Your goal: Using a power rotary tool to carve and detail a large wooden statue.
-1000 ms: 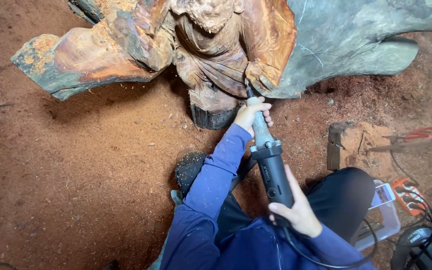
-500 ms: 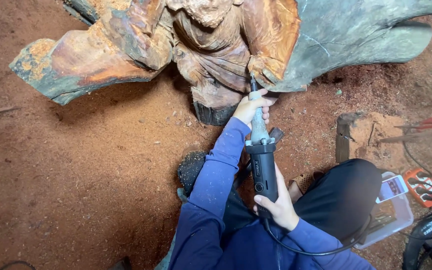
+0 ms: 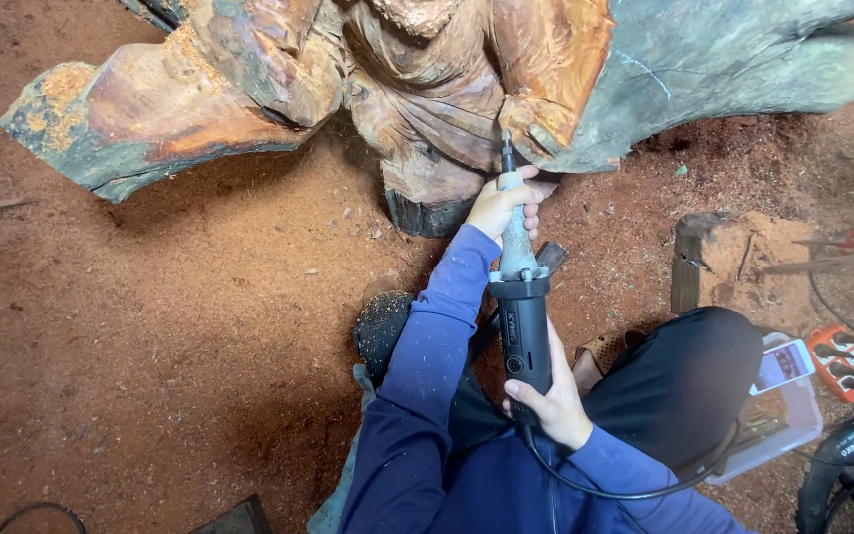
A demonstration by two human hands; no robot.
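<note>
A large reddish-brown wood carving [image 3: 427, 89] with folded-robe shapes lies on the sawdust-covered ground. I hold a long black die grinder [image 3: 524, 316] pointed up at it, its thin bit touching the carved wood near the lower middle. My left hand [image 3: 504, 203] wraps the grinder's grey neck close to the bit. My right hand [image 3: 551, 400] grips the rear of the black body, where the black cord [image 3: 635, 489] leaves it. Both arms wear blue sleeves, and my dark-trousered knee [image 3: 684, 381] is bent at the right.
Red sawdust [image 3: 180, 336] covers the floor. A wooden block [image 3: 733, 262] sits at right. A clear plastic box [image 3: 788, 420] with a phone [image 3: 783, 364] on it lies by my knee. An orange power strip [image 3: 842, 361] and another black tool [image 3: 847, 475] are at the lower right.
The view has shifted slightly; the grinder's bit has stayed against the carving, and both hands keep the same grip.
</note>
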